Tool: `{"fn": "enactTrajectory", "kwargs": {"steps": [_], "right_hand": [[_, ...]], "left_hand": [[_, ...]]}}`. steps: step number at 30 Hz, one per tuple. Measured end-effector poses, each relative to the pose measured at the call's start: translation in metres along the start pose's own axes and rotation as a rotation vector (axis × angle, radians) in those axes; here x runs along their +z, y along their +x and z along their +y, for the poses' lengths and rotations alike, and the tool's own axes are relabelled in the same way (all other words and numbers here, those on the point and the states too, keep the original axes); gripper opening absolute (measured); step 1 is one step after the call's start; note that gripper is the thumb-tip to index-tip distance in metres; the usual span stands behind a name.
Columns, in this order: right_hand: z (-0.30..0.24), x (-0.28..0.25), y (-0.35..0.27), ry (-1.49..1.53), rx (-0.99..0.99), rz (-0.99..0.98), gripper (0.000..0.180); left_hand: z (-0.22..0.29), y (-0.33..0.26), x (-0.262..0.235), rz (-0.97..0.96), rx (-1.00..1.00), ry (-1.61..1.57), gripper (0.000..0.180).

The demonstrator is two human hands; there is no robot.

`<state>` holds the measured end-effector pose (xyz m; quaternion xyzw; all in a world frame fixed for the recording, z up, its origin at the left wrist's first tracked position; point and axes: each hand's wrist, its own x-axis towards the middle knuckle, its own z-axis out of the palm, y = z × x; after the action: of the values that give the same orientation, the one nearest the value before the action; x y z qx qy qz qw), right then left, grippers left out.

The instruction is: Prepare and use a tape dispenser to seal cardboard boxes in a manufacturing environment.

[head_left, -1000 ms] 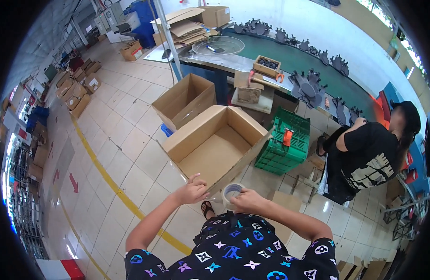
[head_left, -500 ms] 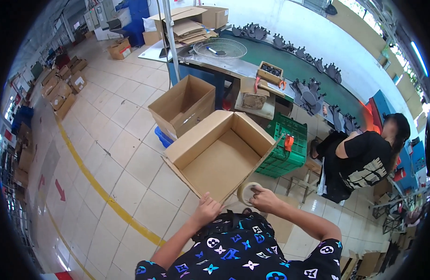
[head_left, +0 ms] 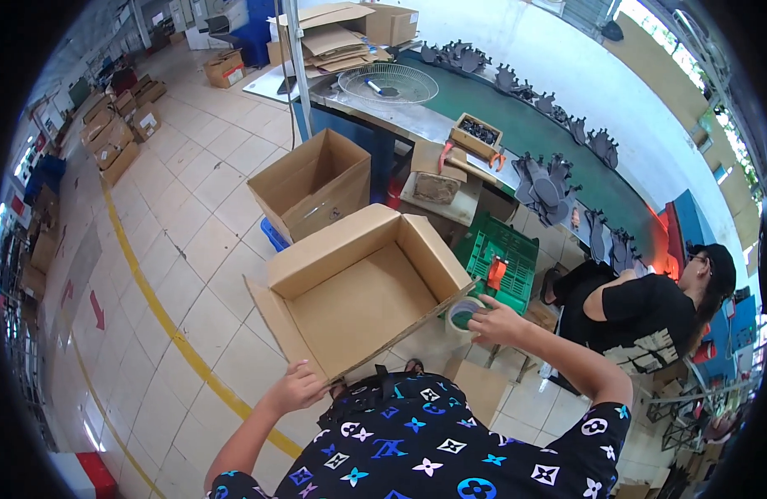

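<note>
An open cardboard box [head_left: 363, 309] is tilted in front of me, its bare inside facing up. My left hand [head_left: 299, 387] is closed on the box's near left corner, beside a side flap [head_left: 275, 320] that leans outward. In my right hand [head_left: 496, 323] is a roll of tape [head_left: 463, 316], gripped by its rim close to the box's right edge. Whether a strip of tape runs from the roll to the box is hard to make out.
Behind stands a taller open carton [head_left: 313, 187] on a blue crate [head_left: 273, 235]. A green plastic crate [head_left: 504, 258] is to the right, near a seated person [head_left: 650, 308]. Beyond are a workbench [head_left: 408, 119] with a fan grille [head_left: 389, 86], pliers and dark parts.
My right hand has moved up and right with the tape roll, along the box edge. The box has shifted left and its left flap now spreads outward. My left hand has moved left and down.
</note>
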<state>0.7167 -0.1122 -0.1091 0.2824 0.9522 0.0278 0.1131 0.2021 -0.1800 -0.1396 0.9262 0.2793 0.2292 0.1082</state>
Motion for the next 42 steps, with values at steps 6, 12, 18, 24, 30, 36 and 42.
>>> {"fn": "enactTrajectory", "kwargs": {"steps": [6,12,18,24,30,36,42], "right_hand": [[0.045,0.005,-0.020,0.105,0.136,0.008,0.035],[0.074,0.028,-0.044,0.119,-0.060,0.004,0.020],[0.088,0.016,-0.028,-0.047,0.033,-0.007,0.024],[0.112,0.030,-0.036,0.123,-0.094,0.047,0.029],[0.132,0.038,-0.028,0.085,0.218,0.004,0.040],[0.140,0.043,-0.014,0.135,0.249,0.051,0.047],[0.129,0.058,0.018,0.014,0.482,0.107,0.043]], "left_hand": [[0.019,0.019,0.002,-0.080,-0.082,0.054,0.022],[0.028,0.014,0.001,-0.138,-0.188,0.072,0.024],[0.035,0.022,0.001,-0.158,-0.195,0.079,0.025],[0.029,0.023,0.000,-0.169,-0.163,0.047,0.026],[0.028,0.023,-0.005,-0.145,-0.122,0.049,0.026],[0.020,0.012,-0.005,-0.149,-0.096,0.008,0.024],[0.019,0.013,-0.009,-0.116,-0.077,-0.006,0.022]]}}
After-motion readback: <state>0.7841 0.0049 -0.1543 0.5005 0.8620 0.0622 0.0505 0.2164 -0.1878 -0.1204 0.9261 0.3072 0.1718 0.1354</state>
